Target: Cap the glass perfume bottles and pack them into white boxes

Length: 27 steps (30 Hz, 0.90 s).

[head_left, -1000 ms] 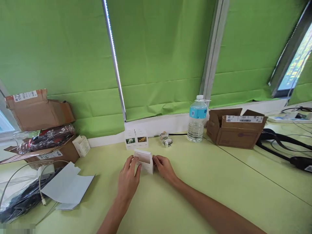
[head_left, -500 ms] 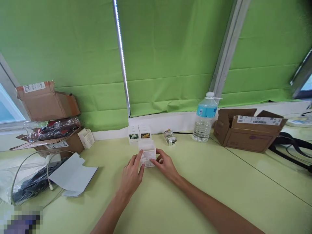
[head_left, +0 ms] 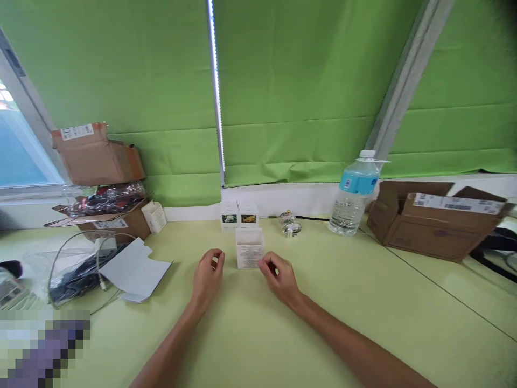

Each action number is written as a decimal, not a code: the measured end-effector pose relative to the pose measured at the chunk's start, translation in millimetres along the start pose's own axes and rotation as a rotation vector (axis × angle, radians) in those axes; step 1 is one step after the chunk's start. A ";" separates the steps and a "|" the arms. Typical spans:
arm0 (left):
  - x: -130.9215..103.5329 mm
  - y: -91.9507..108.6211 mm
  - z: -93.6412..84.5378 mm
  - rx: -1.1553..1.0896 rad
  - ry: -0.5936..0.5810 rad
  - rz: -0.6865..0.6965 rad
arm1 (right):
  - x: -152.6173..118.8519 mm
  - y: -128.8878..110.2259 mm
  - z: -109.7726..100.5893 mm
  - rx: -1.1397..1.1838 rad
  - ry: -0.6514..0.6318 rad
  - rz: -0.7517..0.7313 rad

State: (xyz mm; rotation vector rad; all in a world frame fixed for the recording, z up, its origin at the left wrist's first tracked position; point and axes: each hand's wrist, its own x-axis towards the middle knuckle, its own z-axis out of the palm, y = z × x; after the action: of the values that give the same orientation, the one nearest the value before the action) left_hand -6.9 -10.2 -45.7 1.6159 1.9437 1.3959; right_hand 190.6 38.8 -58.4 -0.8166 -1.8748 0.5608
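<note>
A small white box (head_left: 250,256) with fine print on its front stands upright on the pale green table (head_left: 242,328), its top flap raised. Left of it is my left hand (head_left: 209,275), fingers curled together and apart from the box; nothing shows between them. My right hand (head_left: 279,275) is at the box's lower right corner, thumb and fingertips pinched together; whether they hold anything is too small to tell. Behind the box stand two white boxes with flower pictures, one white-flowered (head_left: 229,217) and one yellow-flowered (head_left: 247,218). Shiny glass items (head_left: 289,224) lie to their right.
A large water bottle (head_left: 353,196) and an open cardboard box (head_left: 432,226) stand at the right. Stacked cartons (head_left: 97,161), a small white carton (head_left: 154,217), cables and a flat white sheet (head_left: 135,269) are at the left. Green blinds hang behind.
My left hand has let go of the white box and moved left. My right hand has slid off its front to the corner, with its fingers drawn together. The view has shifted slightly.
</note>
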 end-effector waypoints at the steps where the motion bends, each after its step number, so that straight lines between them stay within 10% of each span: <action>1: 1.2 -3.6 -0.5 -0.047 -0.026 -0.045 | -4.1 -4.1 3.1 0.016 -0.103 -0.017; 11: 20.1 -15.3 -26.2 0.043 0.110 0.031 | -9.6 -3.9 30.6 0.130 -0.597 0.240; 22: -0.6 -61.8 -176.8 0.277 0.547 -0.013 | -10.0 -6.0 28.4 0.034 -0.614 0.181; 27: -2.3 -94.6 -213.1 0.684 0.626 -0.162 | -9.8 -3.4 29.8 0.009 -0.619 0.188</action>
State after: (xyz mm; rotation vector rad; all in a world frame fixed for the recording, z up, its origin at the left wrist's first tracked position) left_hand -214.2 -111.4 -12.2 1.2626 3.1027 1.3555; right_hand 165.4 28.4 -74.4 -0.8834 -2.3592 1.0276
